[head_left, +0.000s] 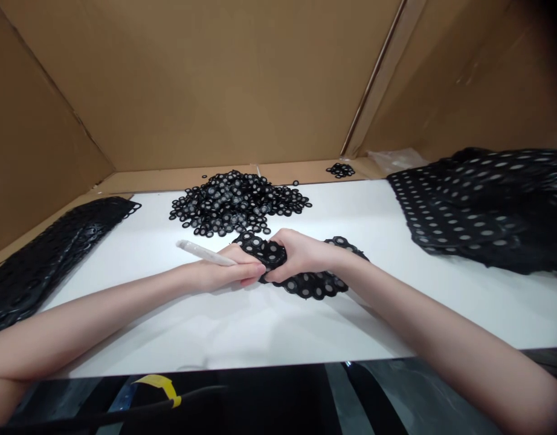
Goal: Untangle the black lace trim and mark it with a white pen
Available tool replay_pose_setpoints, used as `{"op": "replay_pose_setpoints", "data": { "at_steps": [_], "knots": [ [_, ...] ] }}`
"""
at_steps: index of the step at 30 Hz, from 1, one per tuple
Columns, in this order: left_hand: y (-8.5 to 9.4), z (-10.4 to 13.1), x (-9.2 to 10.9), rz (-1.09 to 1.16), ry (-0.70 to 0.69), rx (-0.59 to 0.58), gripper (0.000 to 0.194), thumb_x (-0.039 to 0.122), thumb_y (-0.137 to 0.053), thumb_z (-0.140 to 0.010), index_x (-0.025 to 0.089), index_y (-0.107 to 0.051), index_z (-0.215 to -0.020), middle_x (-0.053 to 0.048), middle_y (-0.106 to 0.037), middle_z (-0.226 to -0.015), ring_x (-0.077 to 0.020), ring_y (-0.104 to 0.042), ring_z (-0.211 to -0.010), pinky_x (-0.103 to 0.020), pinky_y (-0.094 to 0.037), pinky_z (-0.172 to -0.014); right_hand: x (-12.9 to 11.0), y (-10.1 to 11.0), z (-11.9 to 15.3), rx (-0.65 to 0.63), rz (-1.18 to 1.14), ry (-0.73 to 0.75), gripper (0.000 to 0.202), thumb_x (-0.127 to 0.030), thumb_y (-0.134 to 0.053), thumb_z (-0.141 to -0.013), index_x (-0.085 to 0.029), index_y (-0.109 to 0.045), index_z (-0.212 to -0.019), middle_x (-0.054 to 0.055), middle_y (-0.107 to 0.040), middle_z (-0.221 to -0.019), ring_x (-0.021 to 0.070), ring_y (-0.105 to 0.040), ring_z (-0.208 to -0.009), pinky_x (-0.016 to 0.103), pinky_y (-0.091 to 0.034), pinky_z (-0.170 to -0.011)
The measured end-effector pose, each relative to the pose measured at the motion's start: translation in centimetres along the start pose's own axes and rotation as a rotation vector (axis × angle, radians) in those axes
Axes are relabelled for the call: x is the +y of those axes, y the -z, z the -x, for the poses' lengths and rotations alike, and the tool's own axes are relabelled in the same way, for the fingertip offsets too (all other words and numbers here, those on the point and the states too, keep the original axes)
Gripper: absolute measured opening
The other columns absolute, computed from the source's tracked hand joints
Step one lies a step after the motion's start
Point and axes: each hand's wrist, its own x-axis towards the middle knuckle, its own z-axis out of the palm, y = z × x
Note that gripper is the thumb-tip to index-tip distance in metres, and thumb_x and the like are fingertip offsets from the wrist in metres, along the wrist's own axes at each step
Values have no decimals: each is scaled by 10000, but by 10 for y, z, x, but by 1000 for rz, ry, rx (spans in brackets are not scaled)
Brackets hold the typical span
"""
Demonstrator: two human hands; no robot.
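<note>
My left hand [231, 270] is closed round a white pen-like tool [205, 252], whose blunt end sticks out to the upper left. Its working tip is hidden by my fingers. A small piece of black perforated sheet [312, 286] with round pale-looking holes lies on the white table under both hands. My right hand [301, 252] grips a bunched-up part of that sheet between thumb and fingers. The fingertips of both hands meet at the sheet's left part. Just beyond them spreads a heap of loose black rings [235, 199].
A long black perforated sheet [56, 248] lies along the left side of the white table [179, 338]. On the right a large crumpled perforated sheet [482, 211] is spread. A small ring cluster [341, 170] sits at the back, before tall cardboard walls [224, 84]. Yellow tape [158, 382] hangs below the front edge.
</note>
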Motion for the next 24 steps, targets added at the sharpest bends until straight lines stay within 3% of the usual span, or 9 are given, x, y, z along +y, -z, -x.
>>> {"op": "replay_pose_setpoints", "data": {
  "at_steps": [6,9,14,19,22,24],
  "knots": [
    [-1,2,-1,-125,-38,-29,447,349,-402,-958,140,-505,-577,18,-479,-560,-80,-426,-545,-220,-324,-555,2,0,0,7,-3,5,257,-315,-743,-564,-173,-530,-587,-37,-533,-597,132,-503,-597,242,-335,-513],
    [-1,1,-5,31,6,-5,463,393,-440,-934,138,-495,-551,19,-433,-506,-84,-389,-504,-232,-300,-506,3,1,-1,8,-17,0,280,-350,-758,-559,-170,-550,-609,-36,-541,-604,135,-510,-607,243,-344,-522],
    [5,0,-15,362,105,150,524,511,-496,-876,136,-487,-510,22,-366,-380,-68,-273,-380,-247,-151,-402,6,11,1,-36,8,-16,395,-467,-807,-510,-174,-574,-635,-30,-577,-650,156,-533,-646,251,-375,-556],
    [13,-1,-10,356,32,294,542,518,-501,-876,140,-465,-489,20,-355,-379,-68,-261,-389,-252,-132,-415,12,20,4,-81,117,29,538,-552,-814,-505,-186,-648,-864,32,-679,-895,244,-597,-866,295,-428,-741],
    [14,-5,-9,232,19,331,544,528,-470,-890,133,-495,-517,19,-384,-412,-76,-307,-427,-239,-181,-431,16,16,1,6,134,74,589,-613,-683,-673,-191,-620,-1078,79,-663,-1076,264,-575,-980,331,-404,-830],
    [15,-6,-11,141,45,313,518,519,-453,-900,129,-528,-569,23,-414,-446,-81,-344,-448,-230,-217,-443,17,11,-4,14,123,100,415,-548,-513,-847,-191,-621,-1029,55,-671,-953,218,-578,-868,333,-385,-803]
  ]
}}
